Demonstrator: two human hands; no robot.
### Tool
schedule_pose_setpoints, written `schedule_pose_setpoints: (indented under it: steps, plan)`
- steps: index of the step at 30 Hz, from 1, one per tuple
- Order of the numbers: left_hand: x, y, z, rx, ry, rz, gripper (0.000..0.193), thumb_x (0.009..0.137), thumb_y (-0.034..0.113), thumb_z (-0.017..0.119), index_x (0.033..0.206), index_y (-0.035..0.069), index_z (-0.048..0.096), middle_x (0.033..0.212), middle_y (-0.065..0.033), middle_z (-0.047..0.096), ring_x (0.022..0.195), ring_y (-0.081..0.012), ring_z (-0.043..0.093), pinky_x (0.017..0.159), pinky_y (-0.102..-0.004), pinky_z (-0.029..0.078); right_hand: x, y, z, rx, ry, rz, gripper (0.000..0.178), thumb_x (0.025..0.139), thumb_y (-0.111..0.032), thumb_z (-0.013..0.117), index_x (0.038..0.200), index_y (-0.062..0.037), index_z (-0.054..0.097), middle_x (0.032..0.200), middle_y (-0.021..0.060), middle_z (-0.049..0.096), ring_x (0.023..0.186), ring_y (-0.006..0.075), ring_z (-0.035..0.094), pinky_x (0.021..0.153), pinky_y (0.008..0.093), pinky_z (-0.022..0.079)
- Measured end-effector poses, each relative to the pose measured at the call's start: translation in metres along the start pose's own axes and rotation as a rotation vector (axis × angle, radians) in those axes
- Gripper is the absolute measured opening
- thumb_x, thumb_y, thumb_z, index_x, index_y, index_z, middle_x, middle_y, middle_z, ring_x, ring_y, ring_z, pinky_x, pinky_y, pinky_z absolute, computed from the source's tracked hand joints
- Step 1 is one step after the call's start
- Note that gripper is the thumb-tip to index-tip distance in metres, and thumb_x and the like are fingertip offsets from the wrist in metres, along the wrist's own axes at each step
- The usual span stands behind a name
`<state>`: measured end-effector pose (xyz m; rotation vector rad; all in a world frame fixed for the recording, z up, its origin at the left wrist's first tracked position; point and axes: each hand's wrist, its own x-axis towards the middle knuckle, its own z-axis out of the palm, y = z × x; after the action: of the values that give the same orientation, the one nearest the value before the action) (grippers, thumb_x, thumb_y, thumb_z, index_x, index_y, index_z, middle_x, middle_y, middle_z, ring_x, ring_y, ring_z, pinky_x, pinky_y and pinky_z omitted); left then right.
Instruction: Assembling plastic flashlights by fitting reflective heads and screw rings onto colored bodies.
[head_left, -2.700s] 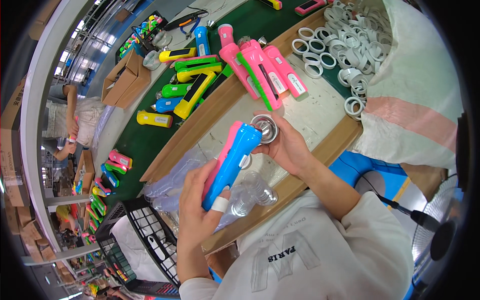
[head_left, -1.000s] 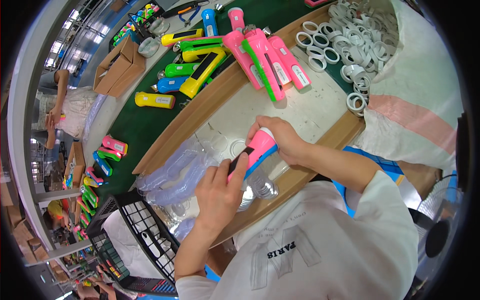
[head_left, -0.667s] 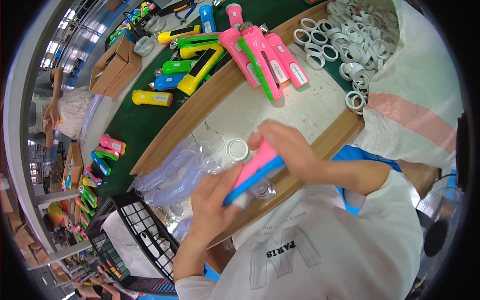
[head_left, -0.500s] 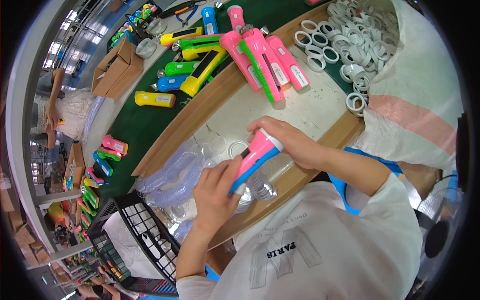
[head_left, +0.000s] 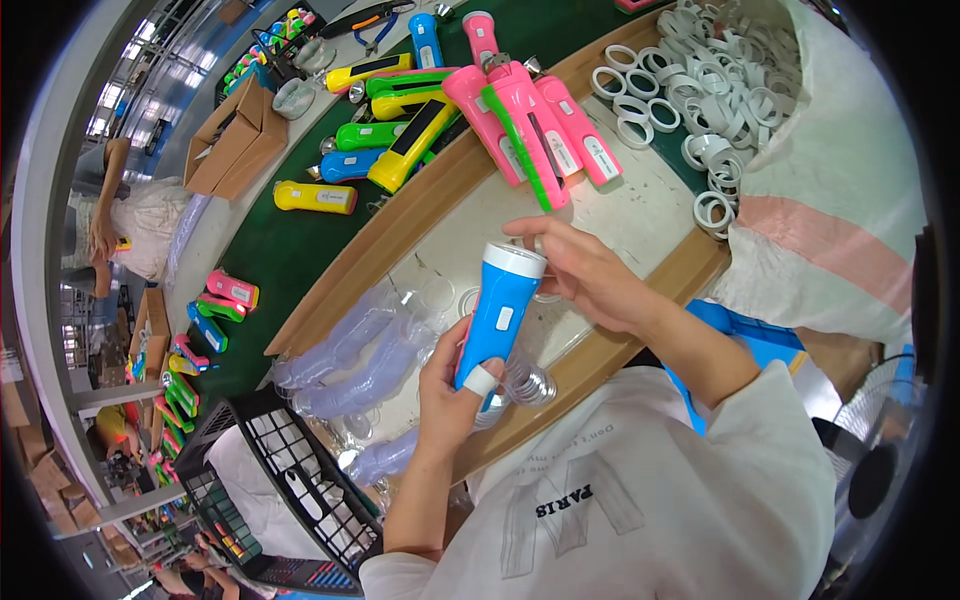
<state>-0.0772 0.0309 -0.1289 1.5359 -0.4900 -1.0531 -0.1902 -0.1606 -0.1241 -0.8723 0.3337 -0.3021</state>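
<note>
My left hand [head_left: 455, 395] is wrapped round the lower body of a blue and pink flashlight [head_left: 497, 315], a white band on its thumb. The flashlight stands tilted, its blue side with a pale switch facing up and its white-rimmed head [head_left: 515, 259] pointing away from me. Beside that head my right hand [head_left: 590, 270] has its fingers apart and curved, and I see nothing held in it. Under the hands lies a shallow cardboard tray [head_left: 470, 240] with clear plastic lens discs [head_left: 528, 382] and stacks of clear discs in plastic sleeves [head_left: 355, 375].
Pink flashlights [head_left: 530, 130] lie at the tray's far end. Several yellow, green and blue ones [head_left: 315, 197] rest on the green belt [head_left: 270, 250]. White rings [head_left: 720, 110] spill from a woven sack [head_left: 830, 200] at right. A black basket [head_left: 300, 480] stands at lower left; another person [head_left: 125, 220] sits across.
The flashlight has been turned from its pink side to its blue side and raised more upright. My right hand has come off its head and opened; my left hand has shifted lower along the body.
</note>
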Motion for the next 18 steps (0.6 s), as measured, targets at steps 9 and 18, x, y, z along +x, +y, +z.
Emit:
schedule_pose_setpoints:
  steps: [9,18]
  plan:
    - [-0.033,-0.013,0.030,-0.450,-0.257,-0.173,0.046,0.084,0.009,0.067,0.124,0.002,0.047,0.091,-0.0112,0.062,0.067,-0.0160,0.060,0.056,-0.0272,0.049,-0.003,0.023,0.025,0.261,-0.072,-0.110,0.027,0.084,-0.026,0.068,0.091,-0.0117,0.045,0.106,0.0166,0.058,0.107,0.0307,0.059,0.096,0.0420,0.047]
    - [-0.061,-0.010,0.044,-0.991,-0.626,-0.314,0.065,0.081,0.033,0.073,0.126,-0.001,0.042,0.082,-0.0131,0.056,0.057,-0.0194,0.055,0.046,-0.0274,0.043,-0.012,0.039,0.034,0.752,-0.410,-0.274,0.028,0.081,-0.030,0.069,0.079,-0.0154,0.045,0.100,0.0171,0.058,0.102,0.0333,0.062,0.091,0.0437,0.050]
